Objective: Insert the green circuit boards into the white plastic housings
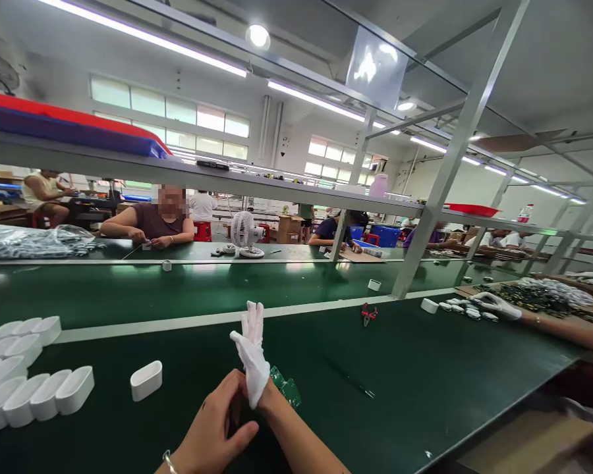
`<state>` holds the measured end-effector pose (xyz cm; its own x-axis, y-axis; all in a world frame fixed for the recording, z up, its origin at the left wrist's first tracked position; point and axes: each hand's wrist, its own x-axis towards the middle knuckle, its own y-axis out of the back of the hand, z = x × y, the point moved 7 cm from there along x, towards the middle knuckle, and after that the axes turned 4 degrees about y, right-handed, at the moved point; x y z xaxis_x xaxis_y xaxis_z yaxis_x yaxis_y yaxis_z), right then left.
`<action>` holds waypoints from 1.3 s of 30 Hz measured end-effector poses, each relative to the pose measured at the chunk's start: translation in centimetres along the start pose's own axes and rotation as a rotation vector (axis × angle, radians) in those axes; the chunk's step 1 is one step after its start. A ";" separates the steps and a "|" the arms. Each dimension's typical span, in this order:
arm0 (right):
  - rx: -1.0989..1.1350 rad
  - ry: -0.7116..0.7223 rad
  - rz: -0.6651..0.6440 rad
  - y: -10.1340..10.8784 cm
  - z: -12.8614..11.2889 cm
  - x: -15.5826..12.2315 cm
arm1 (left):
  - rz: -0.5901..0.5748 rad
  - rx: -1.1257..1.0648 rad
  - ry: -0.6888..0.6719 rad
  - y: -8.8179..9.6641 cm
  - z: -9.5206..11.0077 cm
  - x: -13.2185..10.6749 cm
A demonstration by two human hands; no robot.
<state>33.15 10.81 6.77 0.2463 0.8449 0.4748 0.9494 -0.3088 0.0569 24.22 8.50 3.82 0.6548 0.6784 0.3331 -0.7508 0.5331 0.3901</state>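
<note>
This is a factory assembly workshop. In front of the white fan (pixel 247 232) runs a long green bench (pixel 326 375) with circuit boards (pixel 289 390), red-handled pliers (pixel 369 315) and, to the fan's near left, rows of matching white casings (pixel 76 392). Left of the fan, a person in a brown top (pixel 148 220) sits at handwork; cardboard boxes (pixel 289 230) stand beyond it to the right. Strip lights (pixel 316 100) run overhead, higher than the fan.

The person's left hand (pixel 212 424) is at the lower edge of 1 white glove (pixel 257 374) on the outstretched right hand (pixel 254 352) (green circuit boards (pixel 290 394) lie beside).
</note>
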 end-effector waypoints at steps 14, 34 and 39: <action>-0.243 0.062 0.288 1.4 1.7 1.6 | 0.091 0.271 -0.134 0.4 2.0 -0.5; -0.888 0.092 0.336 1.3 -1.1 0.8 | 0.281 0.004 0.148 2.2 -0.3 0.4; -0.658 -0.011 0.389 2.4 0.3 0.9 | 0.126 -0.054 0.101 1.2 0.7 0.6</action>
<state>35.74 10.91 7.05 0.5446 0.6252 0.5591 0.4832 -0.7788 0.4001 23.75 9.24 5.11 0.5451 0.7874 0.2878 -0.8317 0.4650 0.3033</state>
